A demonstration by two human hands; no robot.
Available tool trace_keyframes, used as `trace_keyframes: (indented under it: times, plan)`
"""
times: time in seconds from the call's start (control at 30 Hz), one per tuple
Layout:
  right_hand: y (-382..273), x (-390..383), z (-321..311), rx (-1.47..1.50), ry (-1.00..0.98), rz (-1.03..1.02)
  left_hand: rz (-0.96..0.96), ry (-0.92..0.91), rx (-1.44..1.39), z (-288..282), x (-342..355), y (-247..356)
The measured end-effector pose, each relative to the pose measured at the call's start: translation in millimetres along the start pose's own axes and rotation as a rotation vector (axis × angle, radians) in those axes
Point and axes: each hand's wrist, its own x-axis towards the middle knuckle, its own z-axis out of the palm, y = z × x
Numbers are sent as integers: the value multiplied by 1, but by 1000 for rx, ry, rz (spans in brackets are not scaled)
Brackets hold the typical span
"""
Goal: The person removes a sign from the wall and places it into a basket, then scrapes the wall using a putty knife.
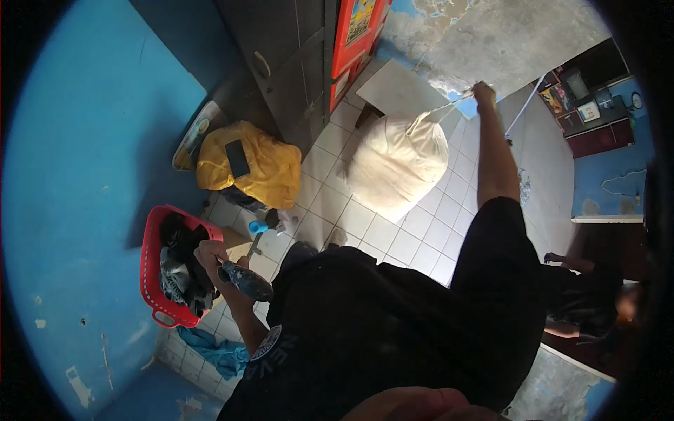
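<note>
Right arm stretched straight out toward upper right of frame, elbow nearly locked, black sleeve ending at upper arm. Right hand [483, 91] fisted tight round a thin white cord [449, 107], up against the peeling grey-blue wall [505, 42]. Cord runs down-left to the gathered neck of a big cream sack [397, 165], which sits mid-frame over the white tiled floor [435, 231]; can't tell if it rests on the tiles or hangs.

Left arm bent, forearm coming up from lower centre toward left. Left hand [210, 256] wrapped shut round the handle of a dark power tool [244, 279], its body pointing right-down, paint-spattered. Hand sits just beside the red laundry basket [151, 263] at lower left, full of dark clothes.

Yellow bag [249, 165] w/ dark patch lies upper left of centre, by the dark cabinet [281, 63]. Blue cloth [210, 347] on floor below basket.
</note>
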Motion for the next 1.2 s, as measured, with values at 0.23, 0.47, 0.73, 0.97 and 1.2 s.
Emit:
trace_keyframes:
  times: [0.23, 0.47, 0.73, 0.97, 1.2]
  plan:
    - [-127, -108, -14, 773, -383, 471, 59, 98, 135, -13, 5, -70]
    - [-147, -167, 16, 148, -574, 19, 110, 166, 126, -32, 51, 13]
    - [-278, -422, -26, 359, -1641, -969, -86, 421, 259, -39, -20, 38]
    - [-410, -415, -90, 455, -1250, -2053, -371, 813, 325, -27, -96, 109]
    - [-485, -411, -257, 704, -790, -1788, -598, 1106, 463, -45, -189, 131]
